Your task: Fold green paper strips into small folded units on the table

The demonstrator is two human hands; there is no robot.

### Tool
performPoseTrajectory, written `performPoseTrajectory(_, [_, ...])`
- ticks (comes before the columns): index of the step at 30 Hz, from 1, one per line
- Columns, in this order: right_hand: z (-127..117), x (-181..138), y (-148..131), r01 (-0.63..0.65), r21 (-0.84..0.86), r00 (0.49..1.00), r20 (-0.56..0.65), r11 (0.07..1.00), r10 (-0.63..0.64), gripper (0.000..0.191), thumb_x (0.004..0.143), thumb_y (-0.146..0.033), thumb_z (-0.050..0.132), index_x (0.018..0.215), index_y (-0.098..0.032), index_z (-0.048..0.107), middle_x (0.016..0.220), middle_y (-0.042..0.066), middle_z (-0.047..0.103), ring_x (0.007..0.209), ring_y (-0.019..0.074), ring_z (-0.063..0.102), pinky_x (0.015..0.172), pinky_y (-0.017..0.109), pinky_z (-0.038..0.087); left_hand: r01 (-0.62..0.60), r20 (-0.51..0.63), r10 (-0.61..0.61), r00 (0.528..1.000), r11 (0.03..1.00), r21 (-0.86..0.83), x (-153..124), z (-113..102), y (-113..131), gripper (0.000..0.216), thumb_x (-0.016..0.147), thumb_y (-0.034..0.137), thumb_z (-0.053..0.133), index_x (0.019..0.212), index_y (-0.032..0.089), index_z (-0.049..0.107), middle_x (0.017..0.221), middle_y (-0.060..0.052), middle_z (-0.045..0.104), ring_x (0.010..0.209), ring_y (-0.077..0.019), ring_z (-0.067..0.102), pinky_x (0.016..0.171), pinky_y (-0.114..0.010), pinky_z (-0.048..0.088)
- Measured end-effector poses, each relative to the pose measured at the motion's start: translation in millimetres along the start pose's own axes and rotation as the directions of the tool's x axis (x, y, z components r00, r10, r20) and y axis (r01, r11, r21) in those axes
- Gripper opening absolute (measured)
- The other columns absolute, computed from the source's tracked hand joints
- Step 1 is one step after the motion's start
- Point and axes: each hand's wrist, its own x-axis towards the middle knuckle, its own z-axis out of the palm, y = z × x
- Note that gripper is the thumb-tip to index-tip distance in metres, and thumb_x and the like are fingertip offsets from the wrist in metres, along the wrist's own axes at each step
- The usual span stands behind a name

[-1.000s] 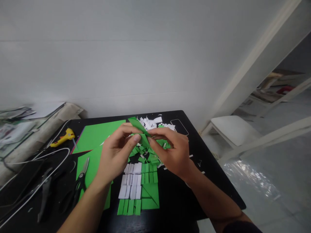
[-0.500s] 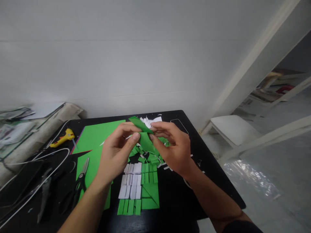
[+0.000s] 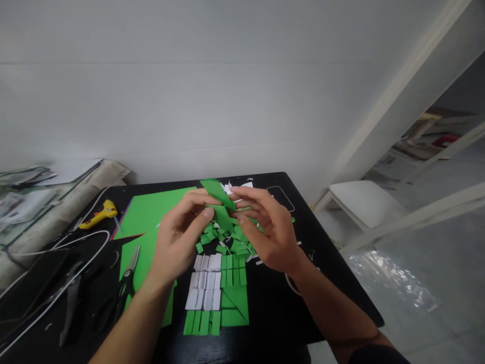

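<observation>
A folded piece of green paper (image 3: 223, 217) is raised over the table, with one flap sticking up at the top. My left hand (image 3: 181, 227) pinches its left side between thumb and fingers. At the right edge, the fingertips of my right hand (image 3: 271, 227) touch or nearly touch the flap. The right thumb stands apart from the paper, and the fingers are spread. Below lies a block of folded white paper pieces (image 3: 204, 283) beside folded green pieces (image 3: 233, 270). Behind the hands is a pile of small green paper pieces (image 3: 237, 242), partly hidden by them.
Green sheets (image 3: 151, 207) lie at the left of the black table (image 3: 280, 313), with scissors (image 3: 129, 275) on one. A yellow glue gun (image 3: 101, 214) and a white cable (image 3: 102, 263) lie farther left. A white chair (image 3: 354, 202) stands to the right.
My right thumb has come away from the green paper and the right fingers have spread. The paper has shifted slightly left, and my left hand keeps its pinch.
</observation>
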Motion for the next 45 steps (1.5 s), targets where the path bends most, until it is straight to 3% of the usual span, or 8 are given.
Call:
performPoseTrajectory(6, [0, 3, -2, -0.031, -0.006, 0.999, 0.006, 0.999, 0.031, 0.025, 0.099, -0.025, 0.069, 0.123, -0.026, 0.075, 0.125, 0.008, 0.073, 0.11, 0.0235, 0.075, 0.09, 0.04, 0.069, -0.096, 0.02, 0.095, 0.995, 0.992, 0.087, -2, 0, 3, 0.023, 0.1, 0.01, 0.063, 0.1, 0.027, 0.079, 0.116, -0.006, 0.07, 0.127, -0.0227, 0.063, 0.101, -0.037, 0.056])
performPoseTrajectory(11, [3, 6, -3, -0.142, -0.019, 0.985, -0.103, 0.99, 0.14, 0.012, 0.099, -0.031, 0.074, 0.105, -0.023, 0.079, 0.097, 0.004, 0.075, 0.086, 0.0186, 0.073, 0.075, 0.033, 0.065, -0.162, 0.044, 0.157, 0.987, 0.974, 0.158, -2, 2, 4, 0.026, 0.1, 0.007, 0.063, 0.1, 0.028, 0.08, 0.124, -0.006, 0.07, 0.125, -0.0216, 0.067, 0.106, -0.04, 0.057])
performPoseTrajectory(15, [-2, 10, -4, -0.249, 0.149, 0.939, -0.205, 0.957, 0.277, 0.014, 0.097, -0.036, 0.077, 0.092, -0.023, 0.08, 0.08, 0.001, 0.072, 0.073, 0.0168, 0.07, 0.068, 0.033, 0.064, -0.165, 0.022, 0.164, 0.986, 0.974, 0.152, -2, 0, 3, 0.028, 0.099, 0.005, 0.062, 0.096, 0.026, 0.08, 0.128, -0.005, 0.068, 0.118, -0.02, 0.07, 0.106, -0.04, 0.058])
performPoseTrajectory(19, [-9, 16, 0, -0.326, 0.375, 0.912, -0.116, 0.868, 0.392, 0.016, 0.096, -0.037, 0.078, 0.091, -0.023, 0.082, 0.085, 0.002, 0.075, 0.076, 0.0178, 0.071, 0.069, 0.033, 0.067, -0.172, 0.051, 0.166, 0.985, 0.966, 0.192, -2, -3, 0, 0.03, 0.098, 0.004, 0.06, 0.096, 0.028, 0.079, 0.121, -0.003, 0.073, 0.117, -0.0196, 0.069, 0.1, -0.038, 0.056])
performPoseTrajectory(25, [-12, 20, 5, -0.405, 0.488, 0.873, -0.045, 0.774, 0.485, 0.019, 0.096, -0.038, 0.077, 0.086, -0.021, 0.078, 0.086, 0.004, 0.075, 0.076, 0.0182, 0.071, 0.069, 0.033, 0.068, -0.187, 0.08, 0.174, 0.981, 0.962, 0.201, -3, -5, 1, 0.029, 0.098, 0.006, 0.061, 0.101, 0.029, 0.079, 0.119, -0.004, 0.076, 0.115, -0.0224, 0.07, 0.097, -0.041, 0.054])
performPoseTrajectory(35, [-7, 15, 8, -0.393, 0.374, 0.903, -0.012, 0.84, 0.428, 0.026, 0.098, -0.048, 0.072, 0.102, -0.022, 0.078, 0.099, 0.006, 0.08, 0.086, 0.0212, 0.077, 0.074, 0.037, 0.071, -0.159, 0.057, 0.151, 0.987, 0.972, 0.173, -4, -2, 3, 0.021, 0.1, 0.017, 0.069, 0.114, 0.03, 0.076, 0.121, -0.008, 0.074, 0.122, -0.0285, 0.067, 0.103, -0.053, 0.055])
performPoseTrajectory(39, [-5, 13, 9, -0.386, 0.355, 0.914, 0.019, 0.851, 0.406, 0.029, 0.1, -0.049, 0.07, 0.11, -0.023, 0.079, 0.104, 0.007, 0.081, 0.091, 0.0224, 0.078, 0.077, 0.038, 0.072, -0.144, 0.031, 0.141, 0.99, 0.978, 0.149, -4, 1, 3, 0.023, 0.098, 0.018, 0.073, 0.118, 0.03, 0.074, 0.12, -0.008, 0.073, 0.121, -0.0267, 0.067, 0.105, -0.051, 0.056])
performPoseTrajectory(45, [-3, 12, 5, -0.316, 0.375, 0.94, 0.002, 0.872, 0.34, 0.024, 0.099, -0.045, 0.074, 0.108, -0.023, 0.077, 0.103, 0.005, 0.081, 0.093, 0.0214, 0.079, 0.082, 0.038, 0.071, -0.122, 0.002, 0.123, 0.992, 0.99, 0.076, -4, 3, 1, 0.02, 0.096, 0.012, 0.074, 0.111, 0.027, 0.072, 0.12, -0.008, 0.07, 0.12, -0.0234, 0.066, 0.104, -0.043, 0.056])
